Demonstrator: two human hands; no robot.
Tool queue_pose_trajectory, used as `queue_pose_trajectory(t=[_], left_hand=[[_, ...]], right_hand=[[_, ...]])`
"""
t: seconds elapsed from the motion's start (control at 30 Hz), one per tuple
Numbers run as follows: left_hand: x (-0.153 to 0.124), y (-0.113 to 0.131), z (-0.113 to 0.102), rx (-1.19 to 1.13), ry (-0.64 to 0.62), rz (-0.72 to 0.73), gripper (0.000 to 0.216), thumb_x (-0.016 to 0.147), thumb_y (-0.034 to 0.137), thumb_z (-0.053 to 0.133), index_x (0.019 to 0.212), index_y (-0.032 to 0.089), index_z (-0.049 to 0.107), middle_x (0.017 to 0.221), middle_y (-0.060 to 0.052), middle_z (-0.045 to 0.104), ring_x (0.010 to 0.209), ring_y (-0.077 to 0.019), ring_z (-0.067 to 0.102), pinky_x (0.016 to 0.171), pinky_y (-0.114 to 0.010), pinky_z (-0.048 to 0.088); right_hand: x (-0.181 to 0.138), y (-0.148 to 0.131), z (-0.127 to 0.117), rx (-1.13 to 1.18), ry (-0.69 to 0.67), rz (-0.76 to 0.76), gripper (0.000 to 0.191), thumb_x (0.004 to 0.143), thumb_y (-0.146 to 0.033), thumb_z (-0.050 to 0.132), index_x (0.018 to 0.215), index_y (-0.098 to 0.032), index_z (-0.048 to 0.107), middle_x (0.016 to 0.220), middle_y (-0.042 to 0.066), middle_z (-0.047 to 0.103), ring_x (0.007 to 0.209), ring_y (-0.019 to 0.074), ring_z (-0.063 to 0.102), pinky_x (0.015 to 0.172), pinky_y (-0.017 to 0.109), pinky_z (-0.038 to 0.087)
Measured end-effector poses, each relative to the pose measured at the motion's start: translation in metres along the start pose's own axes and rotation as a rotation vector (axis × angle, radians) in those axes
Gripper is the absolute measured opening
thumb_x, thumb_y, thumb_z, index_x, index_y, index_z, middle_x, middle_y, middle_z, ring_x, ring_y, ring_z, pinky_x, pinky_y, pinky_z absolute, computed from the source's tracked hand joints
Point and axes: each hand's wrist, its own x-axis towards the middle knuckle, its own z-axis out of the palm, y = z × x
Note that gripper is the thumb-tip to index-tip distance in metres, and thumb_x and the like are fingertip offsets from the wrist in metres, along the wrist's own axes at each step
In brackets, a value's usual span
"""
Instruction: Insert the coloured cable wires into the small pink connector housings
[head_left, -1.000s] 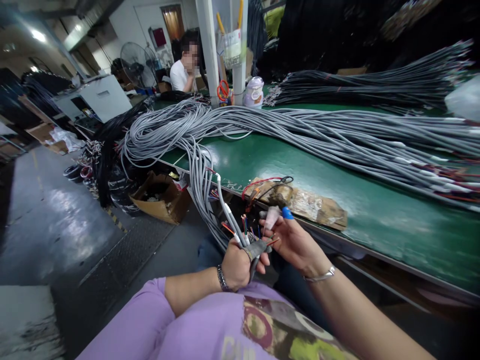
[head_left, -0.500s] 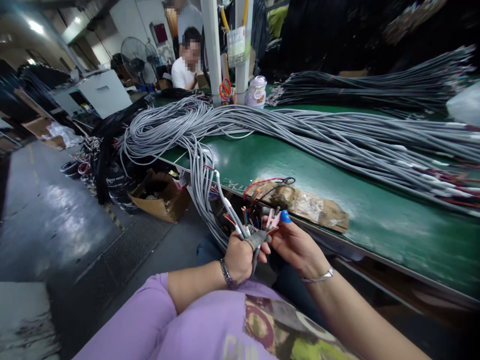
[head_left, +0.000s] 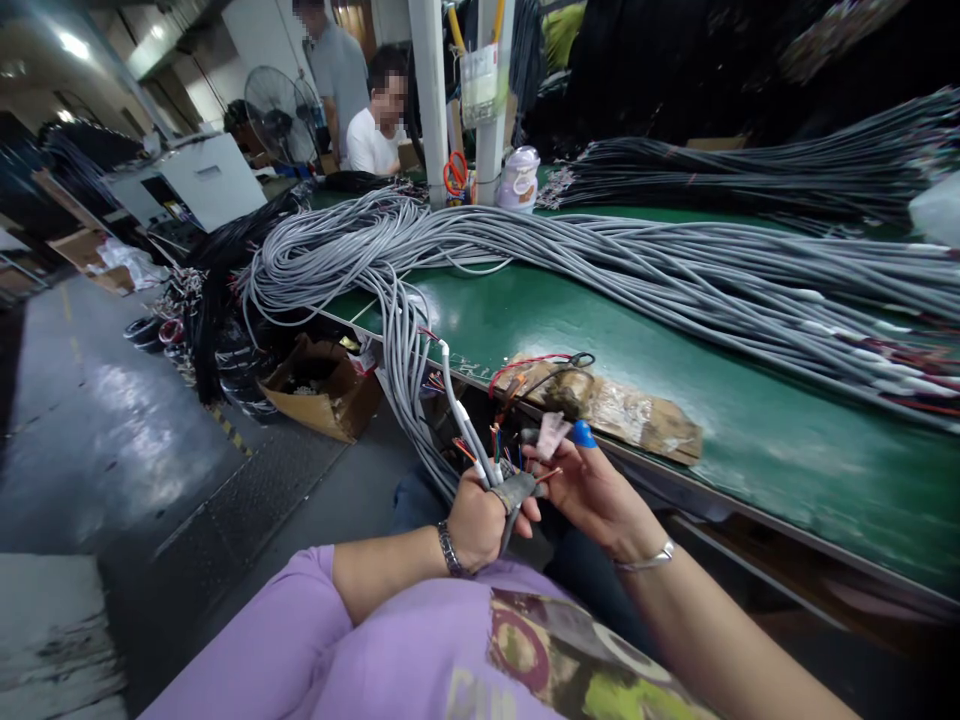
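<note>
Left hand point(head_left: 480, 515) is closed around several cables point(head_left: 471, 432), as the head view shows. These cables rise out of the grip, and their long axis goes away from the body, leaning to the left. On the other side of the same hand, an orange wire point(head_left: 550, 475) comes out beside a grey wrap point(head_left: 516, 490) and points rightward, so its tip is nearer to the right hand point(head_left: 596, 490), crossing in front of its fingers. Whether it touches them, I cannot tell. On this hand the thumb wears a blue cap point(head_left: 583, 434), just beside a pink piece point(head_left: 553, 435); I cannot tell if the piece is held or worn, nor if the fingers are together or apart.

Between the hands stand thin coloured wires point(head_left: 496, 438), which could obstruct the fingers. Just beyond the right hand is the edge of the bench point(head_left: 577, 325), with a board point(head_left: 645, 425) and a red lead point(head_left: 517, 367) on it. To the left, a hanging bunch point(head_left: 405, 370) drops close to the left hand. Farther away, a grey pile point(head_left: 337, 245) lies across the bench, and one person point(head_left: 371, 145) sits behind.
</note>
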Motion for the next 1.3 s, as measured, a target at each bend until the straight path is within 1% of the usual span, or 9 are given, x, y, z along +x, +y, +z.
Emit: queue_pose_trajectory(t=[0.2,0.3,0.43,0.67,0.77,0.9,1.03,1.2,1.3], left_hand=[[-0.002,-0.01,-0.015,0.129,-0.058,0.007,0.045,0.068,0.056,0.069,0.059,0.013,0.056,0.052,-0.002,0.06,0.035,-0.007,0.047,0.035,-0.019,0.033],[-0.001,-0.017,-0.02,0.177,-0.093,0.022,0.044,0.071,0.054,0.068,0.061,0.013,0.057,0.053,-0.002,0.061,0.036,-0.0079,0.05,0.035,-0.019,0.033],[-0.001,-0.018,-0.022,0.201,-0.156,0.005,0.042,0.07,0.053,0.068,0.066,0.013,0.059,0.054,-0.002,0.061,0.038,-0.0091,0.052,0.037,-0.02,0.037],[-0.002,-0.004,-0.021,0.391,-0.368,-0.175,0.044,0.062,0.052,0.075,0.054,0.011,0.059,0.051,-0.005,0.06,0.041,-0.0116,0.055,0.041,-0.022,0.042],[-0.001,-0.003,-0.021,0.361,-0.321,-0.177,0.045,0.062,0.054,0.074,0.056,0.011,0.06,0.05,-0.004,0.06,0.04,-0.0119,0.055,0.041,-0.023,0.043],[0.002,-0.007,-0.022,0.201,-0.158,-0.147,0.046,0.059,0.055,0.075,0.066,0.012,0.061,0.05,-0.003,0.06,0.038,-0.012,0.054,0.038,-0.022,0.041],[0.004,-0.009,-0.019,0.14,-0.073,-0.097,0.049,0.058,0.057,0.075,0.065,0.011,0.06,0.05,-0.003,0.06,0.037,-0.0111,0.053,0.039,-0.021,0.041],[0.004,-0.011,-0.018,0.196,-0.155,-0.12,0.049,0.06,0.058,0.074,0.062,0.011,0.061,0.053,-0.006,0.063,0.04,-0.0129,0.056,0.042,-0.023,0.043],[0.004,-0.012,-0.02,0.236,-0.227,-0.152,0.049,0.057,0.057,0.077,0.061,0.011,0.061,0.054,-0.008,0.064,0.044,-0.0155,0.059,0.044,-0.024,0.045]], right_hand=[[-0.009,-0.014,-0.014,-0.34,-0.15,0.16,0.041,0.064,-0.056,0.076,0.07,-0.017,0.065,0.065,0.003,0.065,0.06,0.0147,0.059,0.061,0.029,0.047],[-0.009,-0.023,-0.014,-0.516,-0.148,0.149,0.033,0.063,-0.043,0.081,0.07,-0.015,0.064,0.065,0.001,0.063,0.059,0.0119,0.055,0.06,0.026,0.044],[-0.008,-0.029,-0.007,-0.679,-0.185,0.083,0.033,0.062,-0.043,0.081,0.065,-0.014,0.064,0.062,0.0,0.061,0.058,0.0108,0.051,0.06,0.025,0.04],[-0.012,-0.021,0.006,-0.751,-0.271,0.112,0.03,0.066,-0.043,0.075,0.07,-0.015,0.066,0.062,-0.001,0.062,0.055,0.0109,0.05,0.056,0.025,0.039],[-0.013,-0.018,0.002,-0.716,-0.234,0.045,0.032,0.066,-0.045,0.076,0.072,-0.015,0.067,0.065,0.0,0.062,0.058,0.0112,0.051,0.06,0.026,0.042],[-0.016,-0.01,-0.012,-0.52,-0.044,0.001,0.038,0.067,-0.051,0.075,0.078,-0.016,0.067,0.073,0.003,0.065,0.064,0.0133,0.057,0.065,0.028,0.045],[-0.024,0.01,-0.016,-0.462,0.065,-0.063,0.041,0.066,-0.052,0.076,0.084,-0.017,0.065,0.073,0.001,0.063,0.059,0.0111,0.054,0.059,0.026,0.045],[-0.03,0.022,0.001,-0.501,-0.038,-0.137,0.03,0.079,-0.048,0.066,0.076,-0.02,0.054,0.054,-0.002,0.059,0.049,0.0141,0.055,0.053,0.028,0.043],[-0.029,0.016,0.01,-0.586,-0.041,-0.126,0.032,0.074,-0.048,0.07,0.072,-0.021,0.053,0.051,-0.003,0.057,0.044,0.0136,0.053,0.047,0.027,0.042]])
